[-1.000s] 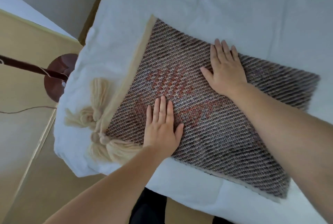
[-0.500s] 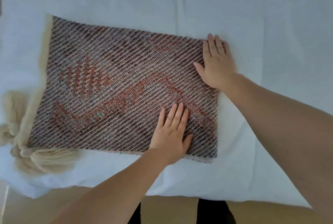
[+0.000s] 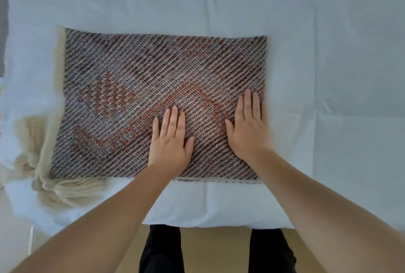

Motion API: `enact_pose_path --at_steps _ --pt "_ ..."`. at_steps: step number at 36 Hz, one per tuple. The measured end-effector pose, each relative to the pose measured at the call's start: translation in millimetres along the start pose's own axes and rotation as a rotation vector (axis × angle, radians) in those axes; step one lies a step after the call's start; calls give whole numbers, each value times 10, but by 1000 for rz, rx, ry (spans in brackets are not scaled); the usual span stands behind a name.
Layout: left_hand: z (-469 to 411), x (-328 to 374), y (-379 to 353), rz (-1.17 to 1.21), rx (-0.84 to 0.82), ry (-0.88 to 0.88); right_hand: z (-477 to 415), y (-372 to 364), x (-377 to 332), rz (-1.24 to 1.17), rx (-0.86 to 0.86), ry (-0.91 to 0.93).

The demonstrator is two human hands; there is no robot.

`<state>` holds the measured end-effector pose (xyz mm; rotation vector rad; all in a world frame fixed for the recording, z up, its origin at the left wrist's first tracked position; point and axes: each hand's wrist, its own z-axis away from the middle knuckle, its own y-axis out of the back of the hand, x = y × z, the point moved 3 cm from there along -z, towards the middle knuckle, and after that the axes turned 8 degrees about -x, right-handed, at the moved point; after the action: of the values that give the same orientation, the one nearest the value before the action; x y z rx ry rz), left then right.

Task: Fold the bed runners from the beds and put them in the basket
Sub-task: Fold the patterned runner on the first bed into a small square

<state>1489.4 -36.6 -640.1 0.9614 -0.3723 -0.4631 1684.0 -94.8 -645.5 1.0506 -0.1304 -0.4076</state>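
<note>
No words, numbers, labels or signs that can be read are being shown anywhere. On the bed runner (image 3: 153, 64) only a red woven pattern is being shown, and no letters are being made by it.

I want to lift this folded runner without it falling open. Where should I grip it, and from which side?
Probably take the bed runner by its near long edge, from your side: it lies flat on the bed, that edge is closest, and the left hand and right hand rest flat behind it. Slide fingers under, thumbs on top.
</note>
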Motion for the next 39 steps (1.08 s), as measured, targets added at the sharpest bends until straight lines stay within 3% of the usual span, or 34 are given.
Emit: enact_pose_path --at_steps 7,12,22,27,32,39 --pt "139 227 -112 31 -8 -47 911 -614 6 -72 -48 8" --pt "191 586 -164 62 -9 -125 949 -527 161 -189 -20 68" --pt "169 1234 -285 104 -25 -213 -366 722 556 -847 153 -53" --pt "294 1255 -204 179 -123 -184 -740 919 570 -1241 -71 -163" --pt "507 1111 26 315 -203 -145 -594 1296 398 -1060 -66 -73" --pt "876 874 698 566 -164 -94 -191 1867 -258 -869 -65 58"
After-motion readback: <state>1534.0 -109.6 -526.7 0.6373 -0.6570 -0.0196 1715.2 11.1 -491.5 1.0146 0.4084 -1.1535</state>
